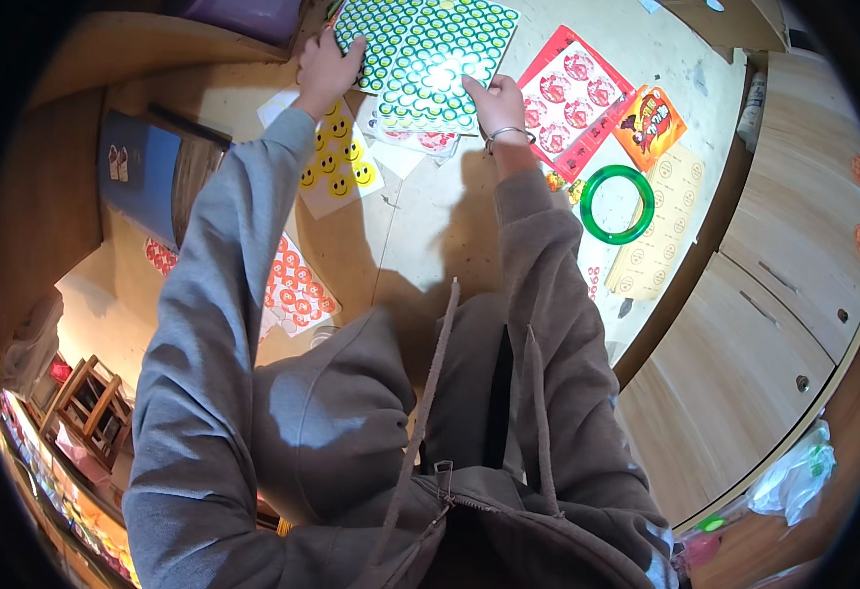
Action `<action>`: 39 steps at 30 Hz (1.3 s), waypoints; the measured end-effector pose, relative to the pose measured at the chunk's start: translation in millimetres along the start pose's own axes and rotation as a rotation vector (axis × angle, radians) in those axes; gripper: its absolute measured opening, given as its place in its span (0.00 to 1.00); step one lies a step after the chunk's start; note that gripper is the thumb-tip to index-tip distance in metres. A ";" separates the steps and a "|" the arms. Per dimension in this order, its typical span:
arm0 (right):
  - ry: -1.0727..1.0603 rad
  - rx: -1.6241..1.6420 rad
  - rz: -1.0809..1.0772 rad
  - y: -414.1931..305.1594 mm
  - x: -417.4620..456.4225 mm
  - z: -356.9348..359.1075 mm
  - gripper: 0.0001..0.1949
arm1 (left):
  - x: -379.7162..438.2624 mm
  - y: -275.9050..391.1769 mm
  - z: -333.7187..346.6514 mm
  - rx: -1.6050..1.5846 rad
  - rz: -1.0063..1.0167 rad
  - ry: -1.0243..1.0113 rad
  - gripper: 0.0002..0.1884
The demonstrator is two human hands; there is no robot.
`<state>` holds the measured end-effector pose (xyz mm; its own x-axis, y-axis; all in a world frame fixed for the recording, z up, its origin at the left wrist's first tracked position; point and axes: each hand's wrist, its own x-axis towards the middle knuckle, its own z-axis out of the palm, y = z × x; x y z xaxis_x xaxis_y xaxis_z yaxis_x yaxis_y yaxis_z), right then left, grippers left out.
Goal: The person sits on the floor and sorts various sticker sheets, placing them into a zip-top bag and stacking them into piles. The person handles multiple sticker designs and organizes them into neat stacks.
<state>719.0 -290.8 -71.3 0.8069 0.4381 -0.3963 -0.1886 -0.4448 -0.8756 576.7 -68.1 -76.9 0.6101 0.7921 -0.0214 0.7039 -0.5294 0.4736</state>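
At the far side of the table, my left hand (pixel 329 70) grips the left edge of sheets of round green-rimmed smiley stickers (pixel 415 55), its thumb on top. My right hand (pixel 500 109), with a metal bracelet (pixel 509 134) at the wrist, pinches the right edge of the same sheets between thumb and fingers. Bright glare covers part of the printed face. Under the near edge show other sheets with red round prints (pixel 437 142). A sheet of yellow smiley stickers (pixel 338 166) lies beneath my left wrist. Right of my right hand is a sheet of red-and-white round stickers (pixel 569 96) on red paper.
An orange packet (pixel 649 127), a glossy green ring (pixel 616 205) and tan sticker sheets (pixel 665 228) lie at the right. Red round stickers (pixel 297 287) and a blue box-like object (pixel 139 173) are left. A wooden cabinet (pixel 790 221) flanks the table's right edge.
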 end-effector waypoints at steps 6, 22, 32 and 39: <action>0.176 -0.109 -0.116 -2.0 -10.5 12.3 0.21 | -45.1 30.9 2.3 -0.106 0.282 0.094 0.29; 0.029 0.182 0.130 -50.2 -14.3 29.6 0.19 | -59.6 47.8 -10.8 -0.595 -0.055 0.026 0.43; -0.178 0.280 -0.132 -35.5 -155.5 31.8 0.21 | -165.0 12.0 -70.0 -1.465 -0.248 -0.497 0.27; 0.238 0.312 -0.123 22.4 -141.3 27.3 0.24 | -270.4 -30.9 -65.2 -1.374 -0.363 -0.518 0.20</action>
<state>585.4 -341.4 -42.4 0.9342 0.2640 -0.2400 -0.2133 -0.1261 -0.9688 366.2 -246.1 -28.4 0.7465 0.4667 -0.4742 0.1421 0.5844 0.7989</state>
